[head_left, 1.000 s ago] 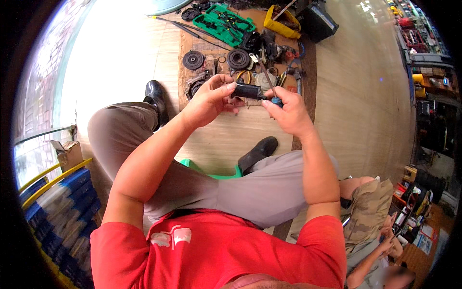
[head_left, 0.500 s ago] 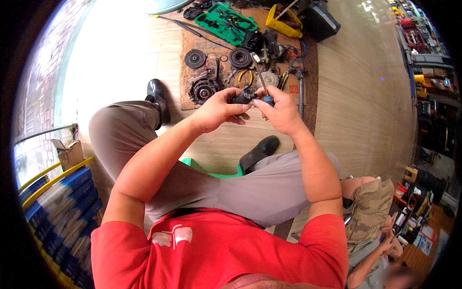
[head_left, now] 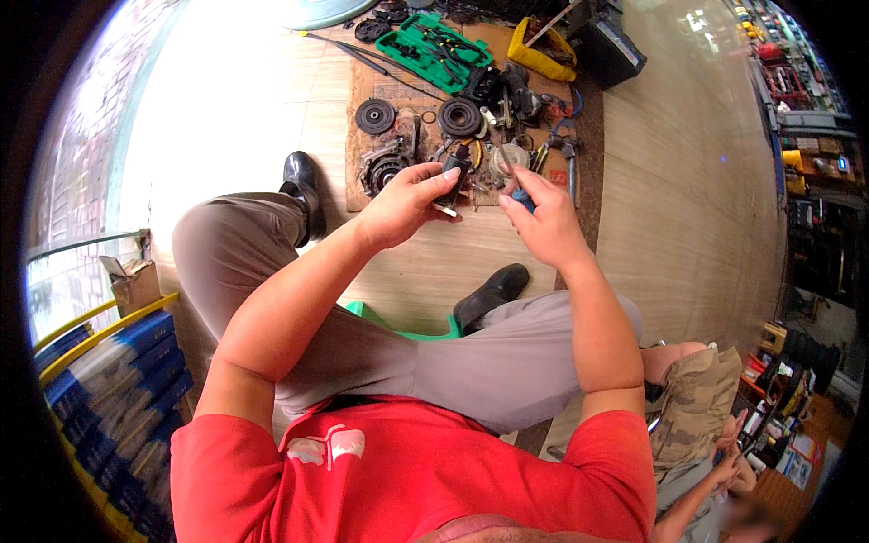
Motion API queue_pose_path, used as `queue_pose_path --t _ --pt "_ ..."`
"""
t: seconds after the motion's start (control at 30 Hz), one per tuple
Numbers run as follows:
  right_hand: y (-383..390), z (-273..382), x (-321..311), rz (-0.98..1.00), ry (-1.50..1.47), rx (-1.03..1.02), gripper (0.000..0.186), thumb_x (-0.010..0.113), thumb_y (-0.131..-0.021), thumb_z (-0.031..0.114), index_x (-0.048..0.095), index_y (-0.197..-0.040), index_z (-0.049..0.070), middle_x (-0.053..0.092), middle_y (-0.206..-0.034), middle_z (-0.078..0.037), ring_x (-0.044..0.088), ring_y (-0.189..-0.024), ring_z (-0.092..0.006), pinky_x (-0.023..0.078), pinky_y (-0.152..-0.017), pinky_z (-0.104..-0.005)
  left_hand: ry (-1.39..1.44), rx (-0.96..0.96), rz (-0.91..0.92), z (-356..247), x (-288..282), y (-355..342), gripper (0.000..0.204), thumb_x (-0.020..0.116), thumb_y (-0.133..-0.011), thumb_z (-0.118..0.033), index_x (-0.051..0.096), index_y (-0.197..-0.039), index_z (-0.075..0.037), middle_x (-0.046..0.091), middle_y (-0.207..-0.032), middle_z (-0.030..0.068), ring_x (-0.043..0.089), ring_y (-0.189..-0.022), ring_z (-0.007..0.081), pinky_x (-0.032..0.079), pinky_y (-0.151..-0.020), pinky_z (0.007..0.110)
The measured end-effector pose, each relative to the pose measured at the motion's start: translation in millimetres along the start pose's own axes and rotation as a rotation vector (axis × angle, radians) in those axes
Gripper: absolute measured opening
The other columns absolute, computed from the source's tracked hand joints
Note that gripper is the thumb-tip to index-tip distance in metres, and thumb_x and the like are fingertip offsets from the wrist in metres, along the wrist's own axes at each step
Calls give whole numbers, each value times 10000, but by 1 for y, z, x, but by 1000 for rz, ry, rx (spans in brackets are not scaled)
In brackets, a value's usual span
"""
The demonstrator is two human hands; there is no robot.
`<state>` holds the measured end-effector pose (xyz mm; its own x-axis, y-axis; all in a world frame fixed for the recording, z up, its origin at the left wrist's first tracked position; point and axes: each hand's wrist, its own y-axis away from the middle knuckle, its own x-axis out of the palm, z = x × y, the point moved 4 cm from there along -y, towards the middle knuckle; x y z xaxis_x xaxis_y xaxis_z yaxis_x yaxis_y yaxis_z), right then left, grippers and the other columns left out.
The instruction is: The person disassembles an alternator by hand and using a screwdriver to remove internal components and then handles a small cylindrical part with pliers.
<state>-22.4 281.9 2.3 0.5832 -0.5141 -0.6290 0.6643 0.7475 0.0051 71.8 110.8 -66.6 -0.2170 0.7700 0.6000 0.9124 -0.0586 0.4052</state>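
Observation:
My left hand (head_left: 405,206) is closed around a small black part (head_left: 458,165), held tilted up between thumb and fingers. A pale, shiny end shows below the fingertips; I cannot make out the part's exact kind. In my right hand (head_left: 550,224) is a screwdriver (head_left: 522,196) with a blue handle, its thin shaft pointing away from me. The screwdriver is apart from the black part. Beyond my hands, a black pulley (head_left: 375,116), a thick black ring-shaped wheel (head_left: 460,117), a round metal housing (head_left: 385,172) and a pale disc (head_left: 510,161) lie on cardboard (head_left: 364,88).
An open green tool case (head_left: 425,56), a yellow container (head_left: 540,56) and a black box (head_left: 608,50) stand at the far side. A hammer (head_left: 568,161) lies right of the parts. Another person (head_left: 692,398) sits at lower right. Blue boxes (head_left: 122,389) fill a rack at left.
My hands have drawn apart, and the screwdriver has come away from the black part. My left hand has turned that part more upright. The view has shifted slightly.

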Motion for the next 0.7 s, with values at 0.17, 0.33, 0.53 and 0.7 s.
queue_pose_path --t 0.17,0.33,0.53,0.7 --pt "3 4 -3 77 133 -68 462 653 -889 189 534 -1316 61 643 -1040 -210 636 -946 -362 504 -821 -400 87 -15 4 2 -2 -1 344 533 -993 -284 558 -1236 -41 666 -1098 94 634 -1022 200 529 -827 404" --pt "2 -1 -11 77 201 -52 447 638 -898 193 536 -1317 79 644 -1052 -203 631 -966 -365 504 -828 -415 103 -5 29 2 -4 -2 326 529 -991 -268 560 -1222 -41 669 -1086 109 636 -1028 218 526 -827 404" --pt "1 5 -17 107 199 -47 426 651 -882 138 565 -1290 51 655 -1069 -210 647 -961 -350 508 -833 -376 219 2 61 -2 -4 0 332 553 -971 -250 549 -1216 -25 657 -1092 133 640 -1020 259 527 -852 408" --pt "2 8 -17 103 186 -80 409 663 -869 106 587 -1264 33 661 -1049 -209 655 -920 -327 511 -814 -359 159 37 62 -8 0 3 344 596 -944 -214 545 -1221 -16 647 -1109 121 637 -1032 270 525 -894 422"
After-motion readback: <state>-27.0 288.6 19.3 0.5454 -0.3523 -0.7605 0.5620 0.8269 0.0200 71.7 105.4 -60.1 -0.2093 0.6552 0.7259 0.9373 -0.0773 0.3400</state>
